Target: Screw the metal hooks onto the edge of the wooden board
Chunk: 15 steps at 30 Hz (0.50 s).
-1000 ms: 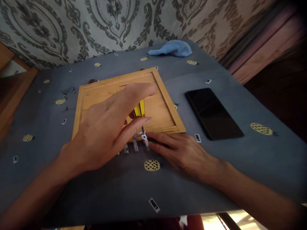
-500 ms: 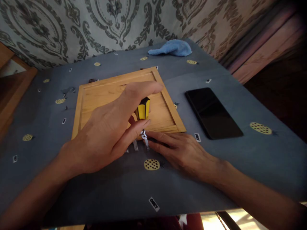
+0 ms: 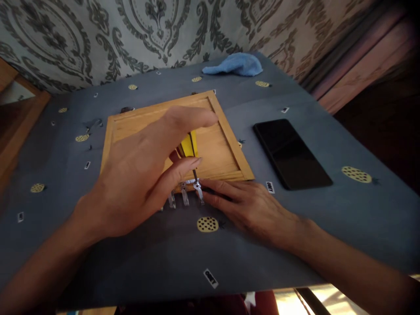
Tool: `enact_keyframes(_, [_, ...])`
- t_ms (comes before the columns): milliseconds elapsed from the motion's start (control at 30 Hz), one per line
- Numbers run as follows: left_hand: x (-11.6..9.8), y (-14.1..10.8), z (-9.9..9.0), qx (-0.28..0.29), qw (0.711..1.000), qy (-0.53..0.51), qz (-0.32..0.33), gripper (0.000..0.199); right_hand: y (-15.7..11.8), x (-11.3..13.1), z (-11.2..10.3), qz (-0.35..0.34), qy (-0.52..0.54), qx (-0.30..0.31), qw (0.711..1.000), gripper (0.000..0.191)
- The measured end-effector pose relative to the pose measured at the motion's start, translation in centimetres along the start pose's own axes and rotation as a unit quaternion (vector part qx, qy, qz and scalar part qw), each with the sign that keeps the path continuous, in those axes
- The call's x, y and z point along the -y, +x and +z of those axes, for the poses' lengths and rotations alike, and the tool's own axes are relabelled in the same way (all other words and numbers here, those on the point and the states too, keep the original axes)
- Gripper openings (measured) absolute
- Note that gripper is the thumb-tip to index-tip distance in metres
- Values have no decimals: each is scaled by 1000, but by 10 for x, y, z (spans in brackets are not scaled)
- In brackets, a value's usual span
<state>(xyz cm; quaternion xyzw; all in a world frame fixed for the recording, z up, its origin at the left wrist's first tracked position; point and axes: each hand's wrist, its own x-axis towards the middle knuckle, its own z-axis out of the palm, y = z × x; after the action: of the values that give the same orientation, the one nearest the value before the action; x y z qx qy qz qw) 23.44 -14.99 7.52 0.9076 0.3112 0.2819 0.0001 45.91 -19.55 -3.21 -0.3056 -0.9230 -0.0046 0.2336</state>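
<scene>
My left hand is closed round the yellow and black handle of a screwdriver, its thumb along the near side and its index finger stretched over the top. The thin shaft slants down to a metal hook rack at the near edge of a framed wooden panel. Several silver hooks jut out toward me past that edge. From the right, my right hand pinches the rack's right end with its fingertips, beside the screwdriver's tip. My left hand hides the rack's left end and part of the panel.
A black smartphone lies right of the panel on a blue tablecloth with pineapple prints. At the back is a crumpled blue cloth. Small dark pieces lie left of the panel. Patterned wallpaper rises behind the table.
My left hand has shifted slightly left, and the screwdriver's handle now leans left. More of its shaft and of the hooks shows. My right hand stays in place.
</scene>
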Motion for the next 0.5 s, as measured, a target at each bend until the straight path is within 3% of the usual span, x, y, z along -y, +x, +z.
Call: enact_keyframes(500, [-2,2,1,18,1000,-3,4,34,0,0,0,0,-5,1,1000,34])
